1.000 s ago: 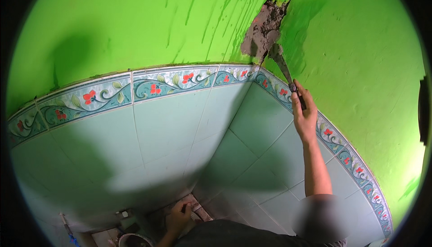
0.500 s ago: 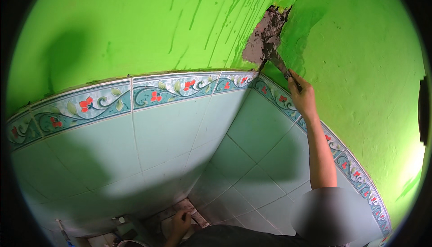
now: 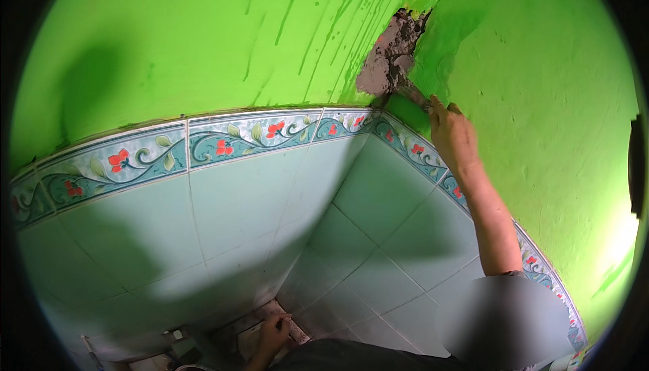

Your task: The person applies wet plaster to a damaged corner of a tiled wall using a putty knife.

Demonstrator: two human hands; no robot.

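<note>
My right hand (image 3: pixel 454 134) is closed around the handle of a putty knife (image 3: pixel 411 92). Its blade touches the lower part of a rough patch of grey-brown mortar (image 3: pixel 387 57) in the corner where two green walls meet. The patch has a dark, broken upper edge and sits just above the tile border. Low in the view, my left hand (image 3: pixel 274 334) has its fingers curled in, beside a pale flat piece (image 3: pixel 249 340). Whatever those fingers hold, if anything, I cannot make out.
Pale green tiles (image 3: pixel 236 215) cover both walls below a floral border (image 3: pixel 253 138). Dark drips streak the left green wall (image 3: pixel 203 46). Several dim objects, including a long-handled tool (image 3: pixel 91 353), lie at the lower left. A dark object (image 3: pixel 635 168) is at the far right edge.
The putty knife has moved down along the mortar patch, and its blade now lies flatter toward the corner. My right wrist has turned slightly. The left hand remains low, with fingers curled.
</note>
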